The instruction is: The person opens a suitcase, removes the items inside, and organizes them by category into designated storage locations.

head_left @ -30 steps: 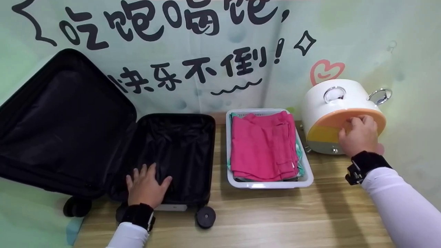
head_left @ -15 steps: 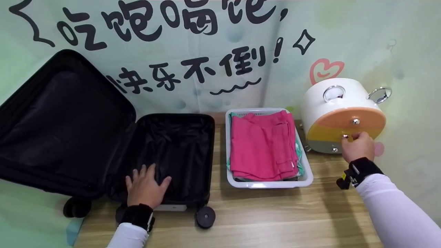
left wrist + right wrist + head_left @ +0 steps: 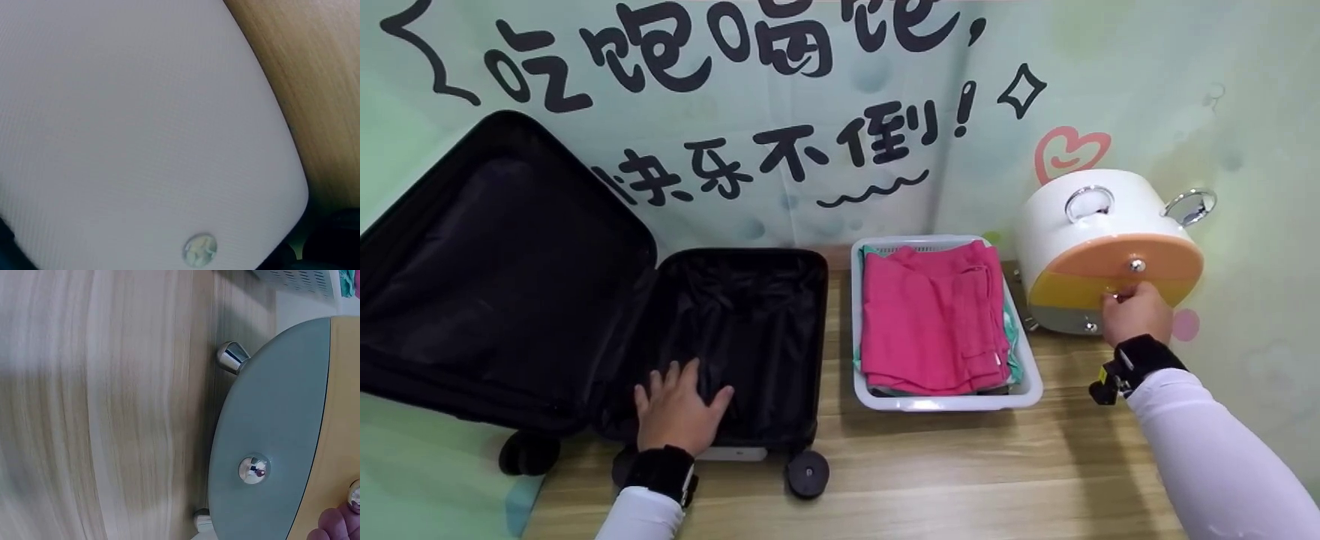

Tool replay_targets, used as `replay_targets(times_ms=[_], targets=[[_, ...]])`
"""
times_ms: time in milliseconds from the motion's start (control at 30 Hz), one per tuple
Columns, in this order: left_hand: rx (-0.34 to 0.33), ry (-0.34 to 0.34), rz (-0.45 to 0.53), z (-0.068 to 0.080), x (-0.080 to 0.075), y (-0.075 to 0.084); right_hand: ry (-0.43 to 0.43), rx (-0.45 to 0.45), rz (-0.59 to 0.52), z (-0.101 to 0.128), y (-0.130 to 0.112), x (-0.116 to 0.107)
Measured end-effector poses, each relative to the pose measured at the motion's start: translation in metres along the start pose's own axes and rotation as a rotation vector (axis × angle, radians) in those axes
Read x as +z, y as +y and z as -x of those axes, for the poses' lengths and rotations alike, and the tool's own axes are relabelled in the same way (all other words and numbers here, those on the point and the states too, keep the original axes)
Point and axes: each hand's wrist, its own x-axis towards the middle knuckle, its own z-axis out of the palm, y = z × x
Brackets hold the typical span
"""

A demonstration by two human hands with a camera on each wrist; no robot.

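My right hand is at the small round cabinet, its curled fingers pinching the silver knob of the yellow middle drawer. Above is an orange drawer with its own knob; below lies a grey-blue drawer. All three drawer fronts look flush. Over the near edge of an open black suitcase, my left hand rests with fingers spread, holding nothing. In the left wrist view, only the suitcase's pale outer side shows, not the hand.
Between suitcase and cabinet stands a white basket with folded pink clothing on top and teal fabric under it. The suitcase lid leans open at left. Metal ring handles stick up from the cabinet. A printed backdrop hangs behind the wooden table.
My right hand has come down from the orange top drawer to the yellow drawer's knob, uncovering the top knob. My left hand stays in place.
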Motion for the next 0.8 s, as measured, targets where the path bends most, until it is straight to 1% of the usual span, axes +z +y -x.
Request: replay_targets(times_ms=[233,467,800], targets=[[0.004,0.010,0.002,0.001,0.001,0.000,0.020,-0.003,-0.018,0.008,0.006,-0.002],[0.006,0.010,0.004,0.001,0.000,0.000,0.005,0.018,-0.032,0.020,0.013,-0.006],[0.001,-0.010,-0.004,0.000,0.000,0.001,0.036,-0.030,-0.010,0.038,0.025,-0.013]])
